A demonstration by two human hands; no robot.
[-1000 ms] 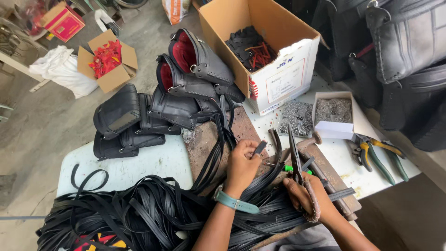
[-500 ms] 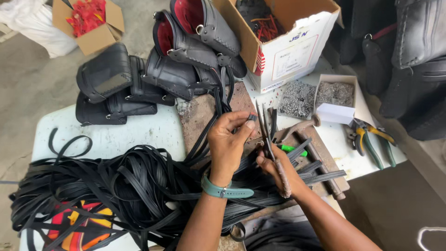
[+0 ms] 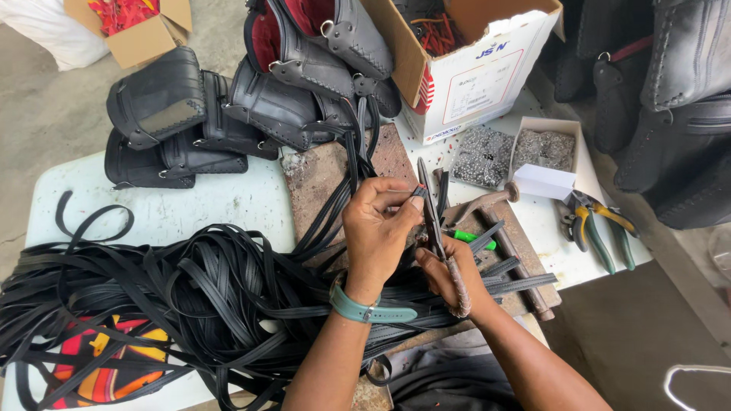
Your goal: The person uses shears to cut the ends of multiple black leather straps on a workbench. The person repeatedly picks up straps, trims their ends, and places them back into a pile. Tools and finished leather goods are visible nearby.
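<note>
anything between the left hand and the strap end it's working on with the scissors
Nothing visible does. The left hand already pinches the black strap end in its fingertips, and the scissors in the right hand meet it directly. The pile of black straps lies lower left, off to the side.

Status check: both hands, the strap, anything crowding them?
Left hand pinches thin black strap end. Right hand grips long metal scissors, blades at the strap. Tangled black strap pile and hammer close by.
</note>
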